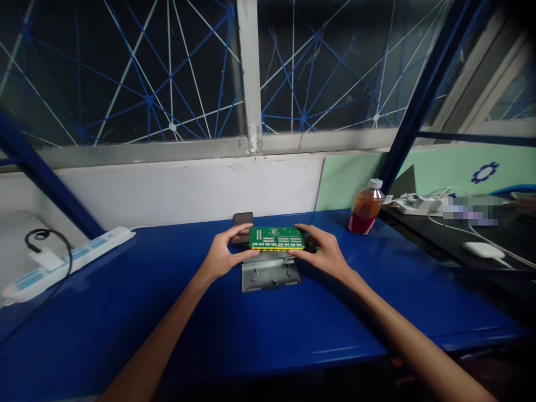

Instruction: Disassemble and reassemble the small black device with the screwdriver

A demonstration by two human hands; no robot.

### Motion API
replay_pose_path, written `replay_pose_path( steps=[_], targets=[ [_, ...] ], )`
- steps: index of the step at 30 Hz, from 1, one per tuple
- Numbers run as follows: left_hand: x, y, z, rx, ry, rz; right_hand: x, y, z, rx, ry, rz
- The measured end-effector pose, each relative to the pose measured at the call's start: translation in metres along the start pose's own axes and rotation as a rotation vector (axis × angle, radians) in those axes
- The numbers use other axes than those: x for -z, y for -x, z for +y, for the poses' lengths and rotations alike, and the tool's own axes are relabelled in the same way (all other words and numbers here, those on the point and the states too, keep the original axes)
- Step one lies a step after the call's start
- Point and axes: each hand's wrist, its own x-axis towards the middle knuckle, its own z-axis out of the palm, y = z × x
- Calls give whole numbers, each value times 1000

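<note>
A green circuit board (277, 238) is held flat between both my hands, just above a grey metal plate (270, 273) that lies on the blue table (251, 324). My left hand (224, 254) grips the board's left end, thumb along the near edge. At the right end my right hand (324, 252) has its fingers curled round the board. A dark phone (242, 221) lies right behind the board, partly covered by my left fingers.
A bottle of amber liquid (365, 208) stands at the back right. A white power strip (67, 258) with a black cable lies at the left. On a dark desk to the right are white adapters and cables (419, 204). Windows and a wall close off the back.
</note>
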Motion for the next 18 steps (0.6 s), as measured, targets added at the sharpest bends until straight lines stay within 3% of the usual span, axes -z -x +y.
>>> replay_pose_path(
  steps=[7,12,15,18],
  targets=[
    [-8,0,-11,-31,5,-14,-5,9,-5,242,156,141],
    [-8,0,-12,-23,-42,-15,-6,14,-14,362,256,166],
    [-5,1,-8,16,-52,-52,-5,12,-15,330,227,186],
    [-4,2,0,47,-36,-29,-3,8,-14,161,128,176]
  ],
)
